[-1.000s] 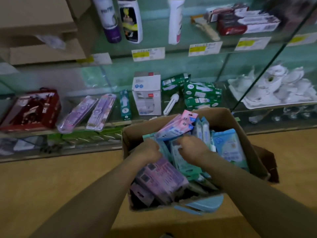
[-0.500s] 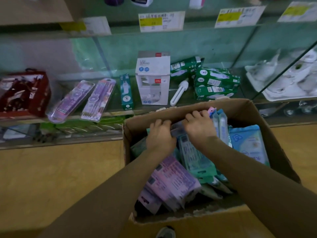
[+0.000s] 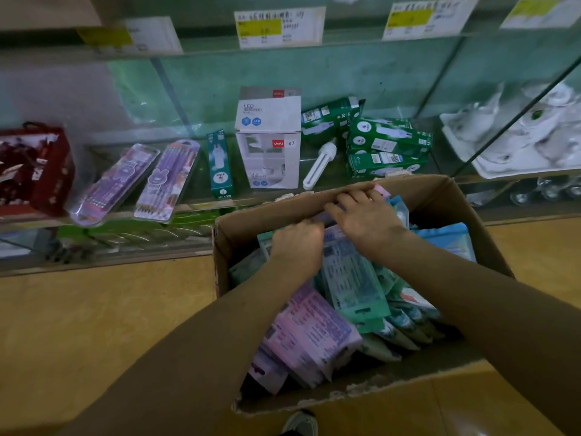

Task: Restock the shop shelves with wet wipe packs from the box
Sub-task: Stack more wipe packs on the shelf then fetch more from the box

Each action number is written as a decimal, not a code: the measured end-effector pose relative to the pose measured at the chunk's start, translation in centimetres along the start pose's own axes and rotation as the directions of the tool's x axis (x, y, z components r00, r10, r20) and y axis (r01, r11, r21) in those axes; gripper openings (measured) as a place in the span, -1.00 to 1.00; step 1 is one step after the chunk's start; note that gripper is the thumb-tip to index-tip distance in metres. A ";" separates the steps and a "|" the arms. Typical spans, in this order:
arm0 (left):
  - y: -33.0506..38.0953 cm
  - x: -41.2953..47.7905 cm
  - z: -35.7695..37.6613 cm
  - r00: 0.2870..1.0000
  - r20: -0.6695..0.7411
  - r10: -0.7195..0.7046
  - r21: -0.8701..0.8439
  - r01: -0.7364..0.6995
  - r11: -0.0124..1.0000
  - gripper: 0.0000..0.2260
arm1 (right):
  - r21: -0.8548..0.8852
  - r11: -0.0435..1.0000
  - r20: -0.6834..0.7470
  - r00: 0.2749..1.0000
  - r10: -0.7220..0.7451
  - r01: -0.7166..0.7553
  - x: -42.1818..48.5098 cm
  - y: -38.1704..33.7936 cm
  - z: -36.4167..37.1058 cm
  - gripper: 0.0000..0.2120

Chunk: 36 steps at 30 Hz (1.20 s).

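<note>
Cardboard box (image 3: 440, 196) on the floor before glass shelf (image 3: 191, 212), crammed with wet wipe packs (image 3: 309, 332) in purple, teal and blue. Head view: left hand (image 3: 297, 247) curled down among packs near far wall; right hand (image 3: 364, 215) just beside, fingers hooked over upright pack tops. Probably gathering a handful. Next: lift clear without dragging neighbours, then find room beside bulb cartons (image 3: 386, 140).

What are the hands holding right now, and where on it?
Left hand and right hand both have their grip on the far ends of wet wipe packs inside the box.
</note>
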<state>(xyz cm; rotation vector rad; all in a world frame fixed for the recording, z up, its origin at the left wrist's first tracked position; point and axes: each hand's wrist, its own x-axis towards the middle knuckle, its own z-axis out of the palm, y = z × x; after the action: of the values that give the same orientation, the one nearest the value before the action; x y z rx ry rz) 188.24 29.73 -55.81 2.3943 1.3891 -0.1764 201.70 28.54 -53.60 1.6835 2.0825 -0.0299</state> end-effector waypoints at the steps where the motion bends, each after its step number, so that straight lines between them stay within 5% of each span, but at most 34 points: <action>1: -0.1 0.1 -0.1 1.000 0.016 -0.006 0.001 0.006 1.000 -0.80 | 0.002 1.000 0.028 0.999 -0.028 0.028 0.2 0.3 -0.1 -0.39; 7: -2.3 -0.2 -1.1 0.991 0.061 -0.123 -0.103 0.128 0.986 -0.84 | 0.349 0.936 0.095 0.991 -0.092 0.054 0.9 4.2 0.3 -0.26; 14: -5.4 -1.2 -0.7 0.956 0.113 -0.271 -0.358 0.294 0.886 -0.61 | -0.076 0.992 0.082 0.991 0.104 -0.098 2.7 -0.9 1.2 -0.67; 23: -3.5 -1.4 -1.1 0.959 0.075 -0.274 -0.394 0.281 0.875 -0.74 | -0.125 0.987 -0.019 0.995 0.095 -0.096 1.7 -2.1 -0.2 -0.70; 29: -1.0 -2.3 -5.3 0.954 -0.055 -0.293 -0.391 0.250 0.886 -0.74 | 0.189 0.957 -0.143 0.958 0.250 -0.221 -3.1 0.2 -3.5 -0.72; 36: 6.4 -3.6 -12.5 0.982 -0.120 -0.143 -0.361 0.091 0.928 -0.71 | 0.606 0.693 -0.096 0.829 0.551 -0.390 -10.9 4.7 -8.8 -0.77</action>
<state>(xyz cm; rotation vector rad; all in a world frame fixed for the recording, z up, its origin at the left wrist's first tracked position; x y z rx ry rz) 190.97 28.57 -41.57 2.0597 1.4851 0.2068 204.73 22.24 -40.57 2.7048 1.8391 -0.2957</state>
